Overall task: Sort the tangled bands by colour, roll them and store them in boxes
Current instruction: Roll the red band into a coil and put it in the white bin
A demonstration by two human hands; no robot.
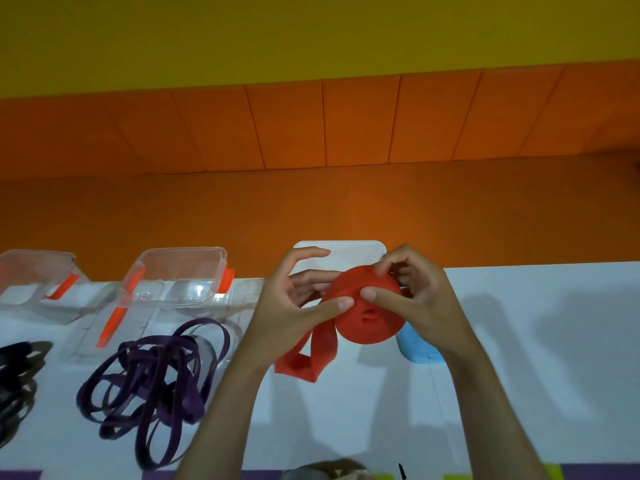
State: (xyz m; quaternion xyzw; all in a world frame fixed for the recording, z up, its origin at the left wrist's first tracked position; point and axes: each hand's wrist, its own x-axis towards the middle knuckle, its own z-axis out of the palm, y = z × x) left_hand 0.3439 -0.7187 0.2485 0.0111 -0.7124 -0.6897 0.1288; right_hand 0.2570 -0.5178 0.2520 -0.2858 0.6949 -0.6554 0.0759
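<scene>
Above the white table I hold a red band (367,317) wound into a thick roll, with its loose tail hanging down to the tabletop. My left hand (294,306) pinches the roll's left side, thumb on its face. My right hand (412,292) grips the right side, thumb pressed on the face and fingers curled over the top. A tangle of purple bands (156,382) lies to the left. Dark bands (14,379) lie at the far left edge. A light blue roll (415,348) sits partly hidden under my right wrist.
Two clear boxes with orange clips (180,275) (38,282) stand along the table's far edge, a clear lid (114,327) lying in front of them. A white box (346,252) stands behind my hands. An orange padded wall (311,133) rises beyond the table.
</scene>
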